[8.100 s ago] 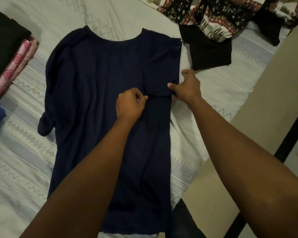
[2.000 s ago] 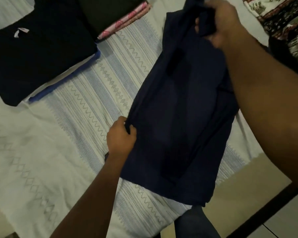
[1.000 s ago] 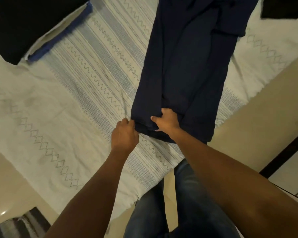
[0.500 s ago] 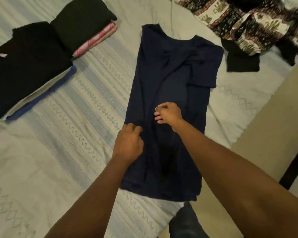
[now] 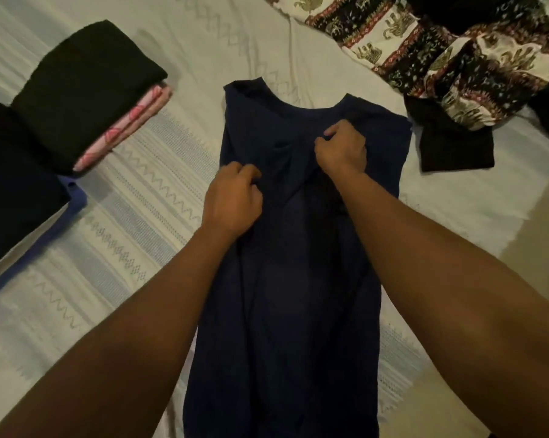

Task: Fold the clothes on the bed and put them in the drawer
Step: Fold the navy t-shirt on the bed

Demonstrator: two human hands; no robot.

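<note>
A navy blue shirt lies flat on the white patterned bed sheet, its sides folded in to a narrow strip, neckline at the far end. My left hand pinches the cloth near the shirt's left edge, fingers curled. Just below the neckline, my right hand pinches a fold of the shirt on the right side. Both forearms lie over the shirt's lower half.
Folded clothes sit at the left: a black piece on a pink one, and a black shirt over a blue piece. Unfolded patterned cloth and a black garment lie at the right. The bed's edge is at the right.
Both hands have moved up the shirt from its lower hem toward the neckline. The shirt's left side was folded in since two seconds ago.
</note>
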